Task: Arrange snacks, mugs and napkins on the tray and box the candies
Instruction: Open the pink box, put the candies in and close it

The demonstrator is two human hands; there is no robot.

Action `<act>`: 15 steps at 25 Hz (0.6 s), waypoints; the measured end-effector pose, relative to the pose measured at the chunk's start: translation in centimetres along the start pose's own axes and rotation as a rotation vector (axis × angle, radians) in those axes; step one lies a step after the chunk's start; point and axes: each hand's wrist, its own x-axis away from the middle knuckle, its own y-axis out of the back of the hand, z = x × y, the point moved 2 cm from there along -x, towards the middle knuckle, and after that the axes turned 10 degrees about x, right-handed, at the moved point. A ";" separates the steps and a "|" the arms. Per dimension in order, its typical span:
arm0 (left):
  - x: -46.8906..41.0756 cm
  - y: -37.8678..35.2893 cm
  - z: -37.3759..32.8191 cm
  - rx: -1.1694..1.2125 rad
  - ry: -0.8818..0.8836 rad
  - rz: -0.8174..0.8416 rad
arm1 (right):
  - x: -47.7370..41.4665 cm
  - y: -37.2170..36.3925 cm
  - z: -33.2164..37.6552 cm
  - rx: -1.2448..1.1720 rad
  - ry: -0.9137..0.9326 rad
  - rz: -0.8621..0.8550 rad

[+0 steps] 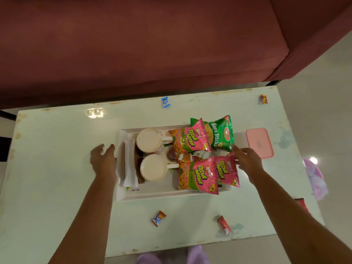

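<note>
A white tray (152, 194) sits mid-table. It holds two cream mugs (149, 140) (153, 167), folded white napkins (129, 164), pink Tedhe Medhe snack packets (198, 177) and a green Soya Sticks packet (221, 133). My left hand (103, 161) is at the tray's left edge with fingers spread. Fingers extended, my right hand (247, 161) is at the tray's right edge, by a pink packet (226, 170). Whether either hand touches the tray is unclear. Wrapped candies lie loose on the table: blue (165, 102), orange (264, 98), red (158, 218) and red (224, 225). A pink lidded box (260, 142) stands right of the tray.
A pale table (57, 178) carries everything; a maroon sofa (133, 44) runs along its far side. A red wrapper (302, 203) and a purple plastic bag (314, 176) hang at the table's right edge. Pale floor shows to the right.
</note>
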 end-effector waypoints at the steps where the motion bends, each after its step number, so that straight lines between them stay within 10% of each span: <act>1: 1.1 -0.5 -1.2 0.024 -0.140 -0.023 | 0.4 1.1 -0.3 0.030 0.044 -0.138; 5: 8.8 -4.5 -4.1 0.084 -0.554 0.096 | 0.7 4.3 -0.7 0.359 0.236 -0.493; 15: 22.4 -16.1 3.9 -0.203 -0.478 0.849 | -3.9 6.1 -1.8 0.437 0.173 -0.190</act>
